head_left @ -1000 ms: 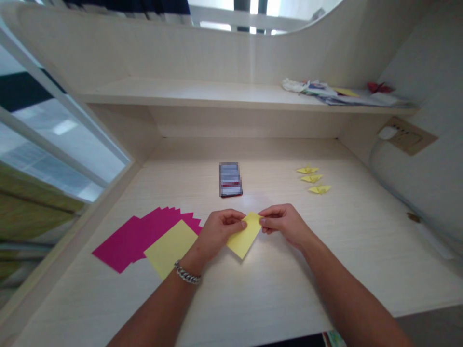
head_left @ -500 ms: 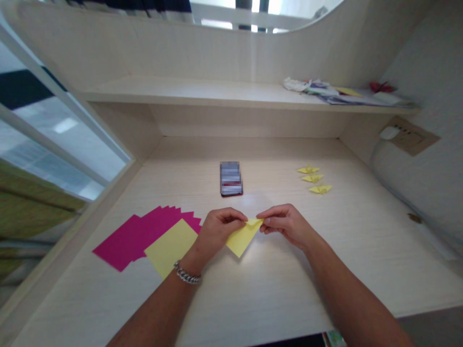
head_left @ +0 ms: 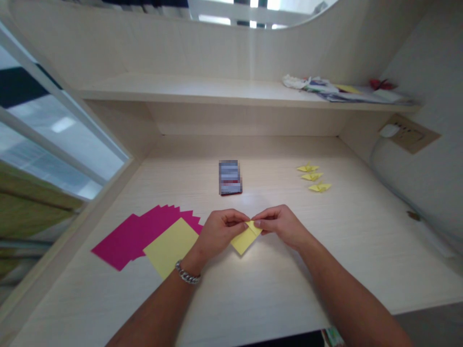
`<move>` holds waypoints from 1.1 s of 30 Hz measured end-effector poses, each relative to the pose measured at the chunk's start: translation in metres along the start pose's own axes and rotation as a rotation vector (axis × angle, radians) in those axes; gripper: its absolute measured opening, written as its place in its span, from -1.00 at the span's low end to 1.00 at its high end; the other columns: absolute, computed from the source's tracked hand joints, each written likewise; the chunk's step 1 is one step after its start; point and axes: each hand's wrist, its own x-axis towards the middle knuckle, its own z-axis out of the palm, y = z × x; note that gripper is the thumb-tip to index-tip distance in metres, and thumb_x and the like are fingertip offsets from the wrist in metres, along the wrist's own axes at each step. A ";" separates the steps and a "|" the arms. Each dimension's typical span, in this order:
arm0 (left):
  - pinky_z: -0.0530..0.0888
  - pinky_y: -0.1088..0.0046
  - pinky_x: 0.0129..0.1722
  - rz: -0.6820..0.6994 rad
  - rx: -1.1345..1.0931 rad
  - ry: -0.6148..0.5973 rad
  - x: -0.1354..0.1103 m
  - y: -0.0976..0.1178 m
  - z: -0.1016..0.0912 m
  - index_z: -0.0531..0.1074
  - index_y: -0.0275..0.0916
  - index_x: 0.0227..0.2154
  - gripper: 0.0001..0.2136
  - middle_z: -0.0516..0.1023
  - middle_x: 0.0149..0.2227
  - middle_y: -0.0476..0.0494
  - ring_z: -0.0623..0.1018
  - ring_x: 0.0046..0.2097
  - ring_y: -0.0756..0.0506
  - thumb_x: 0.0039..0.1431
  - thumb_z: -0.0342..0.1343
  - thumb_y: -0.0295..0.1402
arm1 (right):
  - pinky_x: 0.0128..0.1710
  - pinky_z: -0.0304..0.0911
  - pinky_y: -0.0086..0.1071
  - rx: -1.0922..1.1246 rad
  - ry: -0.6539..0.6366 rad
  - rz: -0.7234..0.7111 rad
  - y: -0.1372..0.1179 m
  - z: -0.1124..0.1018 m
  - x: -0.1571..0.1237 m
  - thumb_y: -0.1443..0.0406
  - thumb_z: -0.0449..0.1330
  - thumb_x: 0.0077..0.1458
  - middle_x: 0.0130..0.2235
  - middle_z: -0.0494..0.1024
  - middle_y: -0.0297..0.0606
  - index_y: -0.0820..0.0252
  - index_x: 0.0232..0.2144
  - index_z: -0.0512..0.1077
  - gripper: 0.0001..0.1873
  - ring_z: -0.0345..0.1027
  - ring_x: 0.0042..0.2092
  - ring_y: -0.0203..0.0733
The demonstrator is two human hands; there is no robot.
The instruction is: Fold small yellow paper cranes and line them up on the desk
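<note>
A folded piece of yellow paper (head_left: 243, 242) is pinched between both my hands over the desk, one corner pointing down towards me. My left hand (head_left: 220, 233), with a chain bracelet at the wrist, grips its upper left edge. At the upper right edge, my right hand (head_left: 280, 224) holds it between thumb and fingers, the two hands' fingertips close together. Left of my hands lies a flat yellow sheet (head_left: 170, 246), partly over fanned magenta sheets (head_left: 133, 236). To the right, three small folded yellow paper cranes (head_left: 312, 177) stand in a short column.
A phone (head_left: 230, 177) with a blurred screen lies beyond my hands. Papers (head_left: 347, 94) rest on the shelf (head_left: 188, 91) above. At the right wall, a cable (head_left: 383, 178) runs down from a plug in the socket (head_left: 412, 135).
My right hand has moved slightly left, closer to my left hand. The paper's upper right part is now folded over, and less of the paper shows.
</note>
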 end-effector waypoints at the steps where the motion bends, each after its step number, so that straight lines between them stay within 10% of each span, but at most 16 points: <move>1: 0.48 0.45 -0.32 0.000 0.010 -0.006 0.000 0.000 -0.001 0.55 -0.25 -0.37 -0.89 0.62 -0.37 -0.11 0.56 -0.34 -0.05 0.02 0.16 -0.40 | -0.41 0.32 -0.39 -0.001 0.003 0.001 0.000 -0.001 0.000 0.23 0.35 -0.19 -0.46 0.57 -0.22 0.25 -0.39 0.59 -0.74 0.36 -0.43 -0.29; 33: 0.45 0.50 -0.42 -0.050 -0.056 0.043 -0.001 0.000 0.004 0.53 -0.29 -0.40 -0.89 0.59 -0.43 -0.10 0.52 -0.42 -0.01 -0.02 0.21 -0.39 | -0.40 0.30 -0.35 -0.040 0.010 -0.012 0.001 -0.001 0.001 0.29 0.36 -0.21 -0.50 0.56 -0.24 0.27 -0.38 0.58 -0.75 0.38 -0.48 -0.29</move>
